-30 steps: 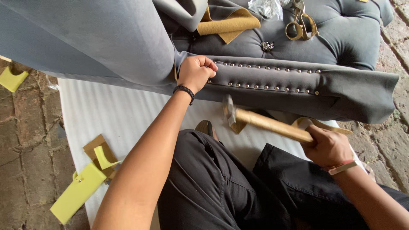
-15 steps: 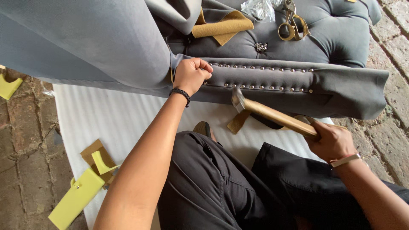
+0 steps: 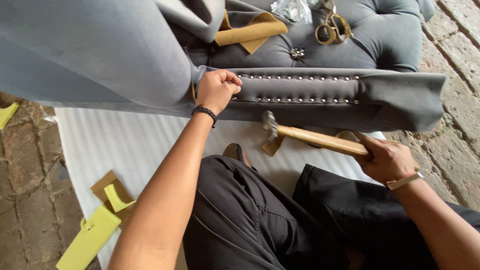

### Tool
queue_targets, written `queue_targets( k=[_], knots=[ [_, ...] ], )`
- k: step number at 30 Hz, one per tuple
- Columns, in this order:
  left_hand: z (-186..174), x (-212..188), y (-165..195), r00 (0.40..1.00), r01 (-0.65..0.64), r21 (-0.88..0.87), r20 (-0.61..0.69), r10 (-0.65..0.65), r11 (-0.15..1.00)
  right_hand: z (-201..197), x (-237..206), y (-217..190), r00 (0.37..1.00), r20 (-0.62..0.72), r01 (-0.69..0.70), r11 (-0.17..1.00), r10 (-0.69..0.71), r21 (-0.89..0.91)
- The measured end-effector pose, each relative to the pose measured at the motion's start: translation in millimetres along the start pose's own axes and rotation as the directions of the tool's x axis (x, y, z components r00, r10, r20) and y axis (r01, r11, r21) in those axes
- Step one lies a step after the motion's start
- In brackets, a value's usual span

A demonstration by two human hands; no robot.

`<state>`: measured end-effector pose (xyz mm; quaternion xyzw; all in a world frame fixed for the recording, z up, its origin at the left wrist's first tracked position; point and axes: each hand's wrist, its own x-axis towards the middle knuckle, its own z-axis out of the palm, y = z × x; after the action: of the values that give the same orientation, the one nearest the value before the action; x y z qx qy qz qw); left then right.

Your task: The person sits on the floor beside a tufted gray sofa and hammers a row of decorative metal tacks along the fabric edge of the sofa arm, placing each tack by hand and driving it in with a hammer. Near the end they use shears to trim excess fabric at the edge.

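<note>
A grey upholstered chair [image 3: 100, 55] lies on its side on a white sheet [image 3: 125, 145]. Its front rail [image 3: 320, 92] carries two rows of metal studs. My left hand [image 3: 216, 90] is closed in a fist against the rail's left end, pinching at the lower stud row. My right hand [image 3: 387, 160] grips the wooden handle of a small hammer [image 3: 300, 134]. Its metal head hangs just below the rail, a little right of my left hand. My legs in black trousers fill the lower middle.
Yellow-handled scissors [image 3: 331, 27], a crumpled clear bag [image 3: 292, 9] and a tan cardboard piece [image 3: 250, 32] rest on the tufted seat. Yellow foam scraps [image 3: 90, 240] and brown cardboard [image 3: 105, 187] lie at the lower left. Brick paving [image 3: 25, 200] surrounds the sheet.
The hammer swung up toward the studded rail, then dropped back below it. My left hand stayed at the rail's left end.
</note>
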<state>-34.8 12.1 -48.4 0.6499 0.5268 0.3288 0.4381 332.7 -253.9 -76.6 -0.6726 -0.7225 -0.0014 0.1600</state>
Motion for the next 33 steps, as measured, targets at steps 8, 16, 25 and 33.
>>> queue_targets(
  k=[8,16,25,33],
  knots=[
    [20.6,-22.3,24.7,0.918,-0.39,0.471,0.128,0.376,0.791,-4.9,23.8,-4.3,0.914,-0.056,-0.369,0.879,0.403,0.303],
    [115.4,-14.3,67.0,0.915,-0.366,0.318,0.296,0.275,0.875,-12.0,36.2,1.4,0.845,-0.085,-0.347,0.662,0.528,0.664],
    [179.3,-9.5,75.2,0.923,-0.319,0.344,0.323,0.208,0.883,-17.7,47.7,-7.0,0.836,-0.005,-0.367,0.567,0.548,0.737],
    [128.6,52.6,49.4,0.892,-0.445,0.388,0.116,0.436,0.807,-9.8,55.2,-9.3,0.794,0.183,-0.458,0.373,0.579,0.807]
  ],
)
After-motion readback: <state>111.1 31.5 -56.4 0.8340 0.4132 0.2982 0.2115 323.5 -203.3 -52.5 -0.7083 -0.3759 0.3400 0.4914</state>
